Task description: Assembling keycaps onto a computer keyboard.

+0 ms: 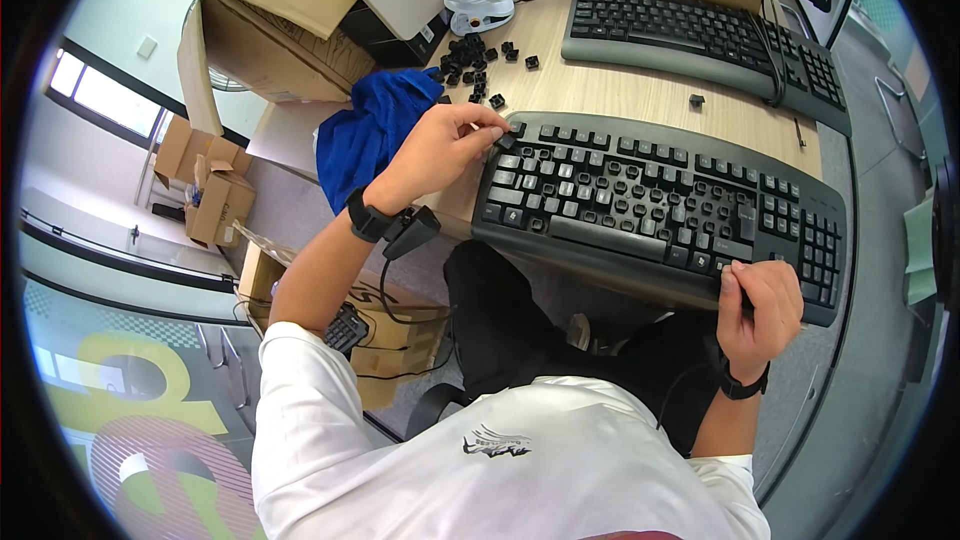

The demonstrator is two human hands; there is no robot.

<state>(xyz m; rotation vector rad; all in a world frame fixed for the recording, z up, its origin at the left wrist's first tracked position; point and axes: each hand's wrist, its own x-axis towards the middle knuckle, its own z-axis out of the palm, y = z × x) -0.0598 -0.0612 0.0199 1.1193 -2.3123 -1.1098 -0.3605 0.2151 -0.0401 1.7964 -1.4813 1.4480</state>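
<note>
Your left hand (pixel 432 152) is pinching a keycap (pixel 507 141) at the near keyboard (pixel 650 205)'s far-left corner; your right hand (pixel 762 312) is touching its front edge — grip unclear. Many central positions are standing bare; outer keys are remaining; loose keycaps (pixel 466 56) are lying beyond.

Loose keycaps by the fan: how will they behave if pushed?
The loose keycaps are small and separate, so likely light and apt to scatter. Their blocky sides suggest sliding or tipping rather than rolling. The smooth-looking desk probably offers little grip.
</note>
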